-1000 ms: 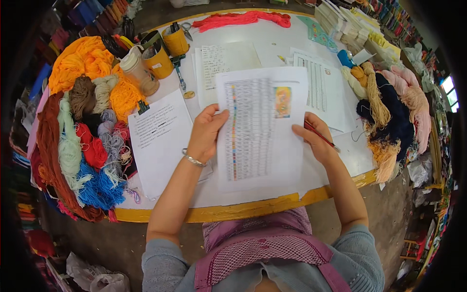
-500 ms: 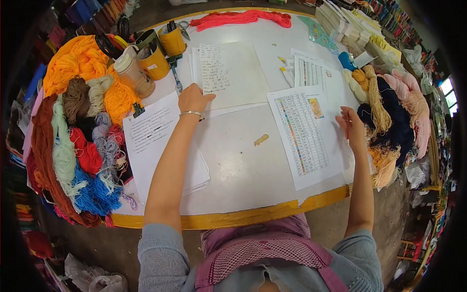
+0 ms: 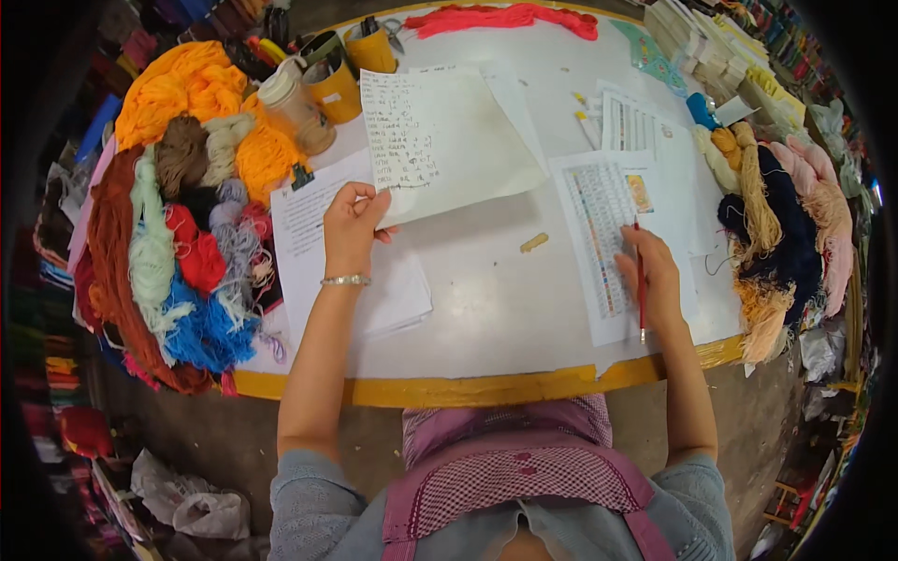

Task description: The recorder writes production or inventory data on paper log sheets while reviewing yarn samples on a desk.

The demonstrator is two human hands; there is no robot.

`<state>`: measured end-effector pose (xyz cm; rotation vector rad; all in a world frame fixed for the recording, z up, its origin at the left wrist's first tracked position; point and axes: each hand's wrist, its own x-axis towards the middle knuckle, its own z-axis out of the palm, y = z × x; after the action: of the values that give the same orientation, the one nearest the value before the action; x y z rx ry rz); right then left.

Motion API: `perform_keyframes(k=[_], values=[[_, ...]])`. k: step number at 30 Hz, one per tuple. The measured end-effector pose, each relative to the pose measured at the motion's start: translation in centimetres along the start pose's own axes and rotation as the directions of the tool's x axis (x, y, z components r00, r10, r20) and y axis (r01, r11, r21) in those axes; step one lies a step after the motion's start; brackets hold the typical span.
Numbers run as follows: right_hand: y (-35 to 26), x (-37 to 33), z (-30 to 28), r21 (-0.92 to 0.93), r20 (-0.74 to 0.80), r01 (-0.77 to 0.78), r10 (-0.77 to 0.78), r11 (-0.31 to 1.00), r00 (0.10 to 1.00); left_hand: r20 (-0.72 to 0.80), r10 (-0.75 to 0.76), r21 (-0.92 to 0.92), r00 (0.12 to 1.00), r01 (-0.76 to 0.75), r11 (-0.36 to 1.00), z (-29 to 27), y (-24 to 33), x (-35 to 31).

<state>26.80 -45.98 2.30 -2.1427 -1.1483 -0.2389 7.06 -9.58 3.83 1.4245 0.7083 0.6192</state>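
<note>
My left hand point(image 3: 354, 224) pinches the lower left corner of a sheet of paper point(image 3: 458, 140) with handwritten lines down its left side. The sheet is lifted and tilted above the table. In my right hand point(image 3: 659, 271) is a red pencil point(image 3: 641, 280), its upper end pointing away from me. That hand is over the right part of a printed colour chart point(image 3: 599, 224), a white page with a grid and a small picture. To the left, under my left forearm, lies a stack of printed pages point(image 3: 309, 243) with a black binder clip point(image 3: 301, 176).
Yarn skeins in orange, green, red and blue point(image 3: 201, 323) pile up at the left. Navy, tan and pink skeins point(image 3: 795, 224) lie at the right. Yellow holders point(image 3: 334, 89), a plastic jar point(image 3: 297, 107) and a red skein point(image 3: 500, 19) stand or lie farther back. A yellow edge point(image 3: 468, 390) borders the table.
My left hand has raised the handwritten sheet off the table and drawn it nearer. My right hand has shifted left over the chart, and the pencil shows more fully. The view has shifted slightly.
</note>
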Motion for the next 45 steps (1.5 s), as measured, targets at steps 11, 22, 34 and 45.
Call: perform_keyframes(k=[11, 22, 34, 45], values=[[-7.6, -0.1, 0.0, 0.683, 0.397, -0.535, 0.363, 0.497, 0.843, 0.056, -0.136, -0.161, 0.989, 0.144, 0.976, 1.9, -2.3, -14.0], [-5.7, -3.5, 1.4, 0.618, 0.308, -0.485, 0.377, 0.619, 0.873, 0.207, -0.117, 0.135, 0.971, 0.090, 0.987, 2.1, -2.9, -16.5], [-5.8, -3.8, 0.7, 0.545, 0.326, -0.495, 0.372, 0.677, 0.869, 0.479, 0.420, 0.716, 0.771, -0.620, 0.320, 3.3, -2.1, -16.4], [-8.8, 0.8, 1.2, 0.565, 0.151, -0.257, 0.208, 0.784, 0.967, 0.552, 0.318, 0.687, 0.771, -0.636, 0.350, 3.2, -3.5, -17.3]])
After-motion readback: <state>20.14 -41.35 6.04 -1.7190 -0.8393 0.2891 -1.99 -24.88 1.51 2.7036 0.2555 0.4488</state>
